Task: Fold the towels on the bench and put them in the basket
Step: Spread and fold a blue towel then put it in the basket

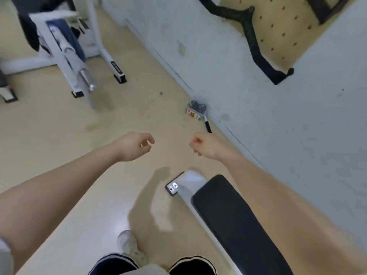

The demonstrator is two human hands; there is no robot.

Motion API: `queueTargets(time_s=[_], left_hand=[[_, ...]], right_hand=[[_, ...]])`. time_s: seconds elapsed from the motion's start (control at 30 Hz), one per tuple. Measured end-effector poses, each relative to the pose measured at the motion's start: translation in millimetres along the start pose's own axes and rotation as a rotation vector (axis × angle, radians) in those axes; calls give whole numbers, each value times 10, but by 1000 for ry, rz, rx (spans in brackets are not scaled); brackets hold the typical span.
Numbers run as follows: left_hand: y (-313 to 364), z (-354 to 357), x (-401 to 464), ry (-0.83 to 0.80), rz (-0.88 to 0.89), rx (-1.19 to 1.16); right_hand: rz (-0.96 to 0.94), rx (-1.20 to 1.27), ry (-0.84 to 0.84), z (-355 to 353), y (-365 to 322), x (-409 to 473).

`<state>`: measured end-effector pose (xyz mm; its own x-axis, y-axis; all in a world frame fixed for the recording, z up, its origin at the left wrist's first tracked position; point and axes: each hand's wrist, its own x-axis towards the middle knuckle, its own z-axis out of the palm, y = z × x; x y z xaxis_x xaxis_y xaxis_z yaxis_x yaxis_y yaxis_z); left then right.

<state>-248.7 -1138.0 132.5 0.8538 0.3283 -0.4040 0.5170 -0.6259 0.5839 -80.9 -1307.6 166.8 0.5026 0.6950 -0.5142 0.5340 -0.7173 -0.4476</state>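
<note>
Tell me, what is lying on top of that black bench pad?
Nothing lies on the visible part of the black bench pad; no towel shows there. The person's right forearm crosses in front of its far side, hiding that strip.

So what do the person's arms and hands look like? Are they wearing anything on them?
Both arms are bare, with no sleeves showing up to the picture's edge. The left hand and right hand wear no gloves or watch. A small glint near the left fingers might be a ring, too blurry to tell.

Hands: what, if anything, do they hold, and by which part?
Nothing. The left hand and right hand are curled, empty, over the floor.
</note>
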Motion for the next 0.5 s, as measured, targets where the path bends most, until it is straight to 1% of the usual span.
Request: queueTargets(time_s=[0.1, 0.23, 0.3, 0.37, 0.5], left_hand=[[-403, -698, -158, 95, -53, -17], [-1037, -1288, -131, 227, -153, -131], [-1325, -1528, -55, 255, -187, -171], [-1577, -1804, 79, 264, -204, -163], [-1991, -2435, 420, 310, -219, -162]], right_hand=[[-94, -85, -25, -78, -768, 443], [-187, -166, -28, -2, -1534, 1077], [-220, -175, -43, 64, -1843, 1420], [-246, -177, -63, 78, -2139, 1788], [-329, -200, -78, -59, -2744, 2559]])
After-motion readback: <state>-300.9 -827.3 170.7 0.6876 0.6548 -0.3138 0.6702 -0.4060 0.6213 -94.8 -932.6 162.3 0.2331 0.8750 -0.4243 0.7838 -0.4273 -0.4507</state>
